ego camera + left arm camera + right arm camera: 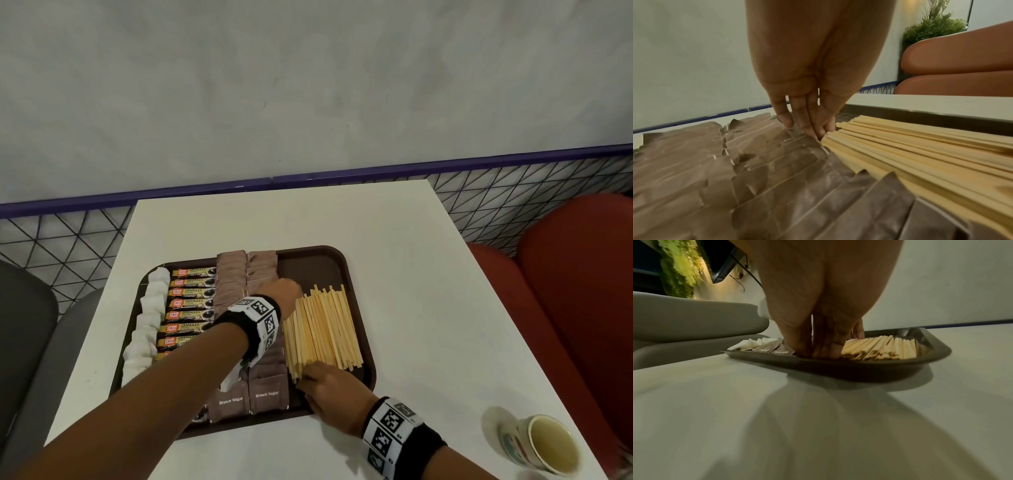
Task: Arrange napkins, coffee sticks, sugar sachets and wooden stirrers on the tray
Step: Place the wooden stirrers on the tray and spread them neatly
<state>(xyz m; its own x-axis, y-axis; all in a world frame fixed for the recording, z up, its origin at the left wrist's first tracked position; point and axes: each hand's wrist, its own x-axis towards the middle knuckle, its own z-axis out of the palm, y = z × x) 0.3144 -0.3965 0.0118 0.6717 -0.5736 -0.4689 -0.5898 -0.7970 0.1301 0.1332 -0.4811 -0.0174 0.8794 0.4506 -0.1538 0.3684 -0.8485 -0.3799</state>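
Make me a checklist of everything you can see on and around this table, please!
Surface: white table, brown tray on it.
Job's things: napkins, coffee sticks, sugar sachets, wooden stirrers, all on the tray in rows.
Clutter: paper cup near the table's right corner.
Grippers: left hand and right hand, fingers straight, press the stirrers' ends.
Cables: nothing seen on the table.
Surroundings: red seat, grey chair, mesh railing.

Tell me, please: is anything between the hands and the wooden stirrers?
Nothing visible. The left hand has its straight fingers against the far left side of the wooden stirrers, and the right hand touches their near ends on the tray.
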